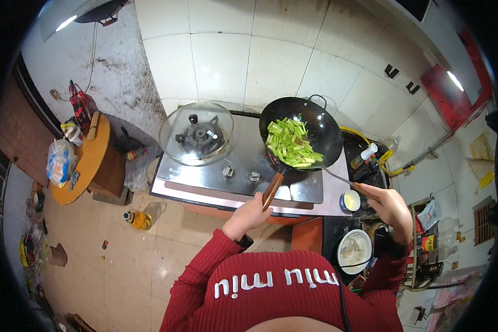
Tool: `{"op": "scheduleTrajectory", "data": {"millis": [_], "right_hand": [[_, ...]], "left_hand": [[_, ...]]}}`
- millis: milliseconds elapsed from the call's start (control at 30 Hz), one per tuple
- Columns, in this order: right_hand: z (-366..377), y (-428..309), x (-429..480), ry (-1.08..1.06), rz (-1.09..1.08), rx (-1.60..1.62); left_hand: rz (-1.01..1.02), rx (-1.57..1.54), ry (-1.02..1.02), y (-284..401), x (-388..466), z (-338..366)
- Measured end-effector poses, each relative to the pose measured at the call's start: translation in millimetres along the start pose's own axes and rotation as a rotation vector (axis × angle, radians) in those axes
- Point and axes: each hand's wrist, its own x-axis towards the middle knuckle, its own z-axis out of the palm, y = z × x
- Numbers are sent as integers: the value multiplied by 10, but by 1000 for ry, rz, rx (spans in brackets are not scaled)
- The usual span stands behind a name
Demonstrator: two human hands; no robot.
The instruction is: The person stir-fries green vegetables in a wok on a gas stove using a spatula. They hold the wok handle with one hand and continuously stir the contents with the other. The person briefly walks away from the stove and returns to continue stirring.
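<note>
A dark wok [328,133] sits over the right side of a steel gas cooktop [199,178]. Chopped green stalks [290,141], perhaps celery, are heaped on the wok's left and near side. My left hand [249,213] grips the wok's brown wooden handle [272,191]. In my right hand [390,209] is the wooden handle of a metal spatula [338,177]. The spatula's head reaches the near rim of the wok beside the stalks, and part of it is hidden there. Just left of my right hand stands a small bowl [350,201] with pale yellow contents.
A glass lid [197,133] rests over the left burner. A white bowl [355,251] with whitish contents stands at the lower right. Bottles [364,155] and a yellow gas hose [355,132] are right of the wok. An oil bottle [137,220] stands on the floor near a wooden table [103,145].
</note>
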Motion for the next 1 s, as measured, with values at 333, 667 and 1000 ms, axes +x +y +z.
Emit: {"op": "scheduleTrajectory", "data": {"millis": [333, 667, 1000], "right_hand": [[1158, 372, 1270, 410, 88, 26], [1036, 926, 1094, 386, 449, 830], [1334, 423, 1572, 213, 262, 602]], "left_hand": [[20, 12, 12, -6, -14, 11], [30, -13, 16, -44, 14, 19], [28, -42, 0, -33, 0, 3]]}}
